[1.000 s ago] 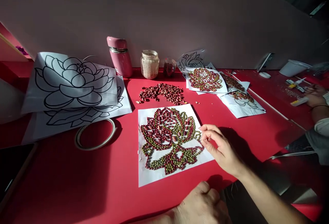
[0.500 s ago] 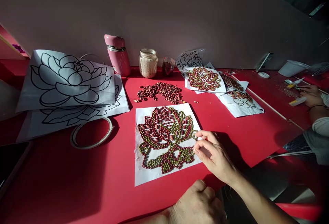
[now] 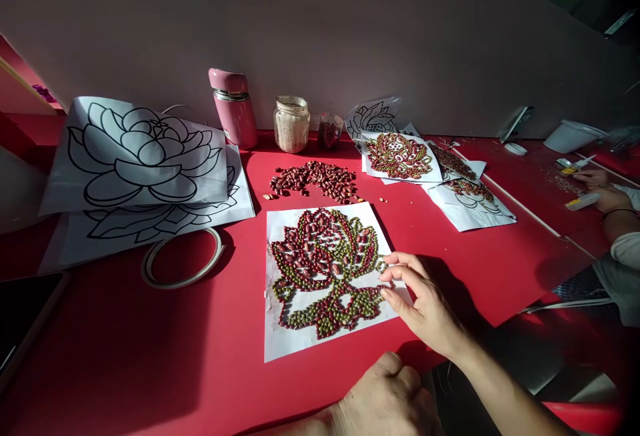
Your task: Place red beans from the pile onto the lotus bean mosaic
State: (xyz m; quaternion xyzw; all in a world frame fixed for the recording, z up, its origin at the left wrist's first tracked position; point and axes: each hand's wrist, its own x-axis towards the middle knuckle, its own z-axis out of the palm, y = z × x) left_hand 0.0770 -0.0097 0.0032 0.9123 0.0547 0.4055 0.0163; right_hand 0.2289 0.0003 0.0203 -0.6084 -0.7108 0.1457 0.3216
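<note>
My right hand [image 3: 417, 293] is at the right edge of a white sheet [image 3: 280, 349], its thumb and fingers apart and no bean visible between them. Red and green beans form a flower mosaic [image 3: 327, 269] on that sheet. Its outlines and most petals are covered with beans, while some white patches show. My left hand [image 3: 390, 389] lies closed in a fist near the table's front edge, below the sheet. The fist's inside is turned away, so whatever it may hold is hidden.
Loose red beans [image 3: 320, 179] lie behind the sheet. Further back stand a pink flask [image 3: 235, 113], a glass jar [image 3: 291, 126] and a small cup [image 3: 330, 131]. Flower drawings [image 3: 145, 156] and a tape roll [image 3: 183, 259] lie left, bean pictures [image 3: 400, 156] right. Another person's hand [image 3: 603, 189] works far right.
The thumb and index finger of my right hand have parted and drawn back slightly to the right. My left fist stays in place. The view has shifted a little.
</note>
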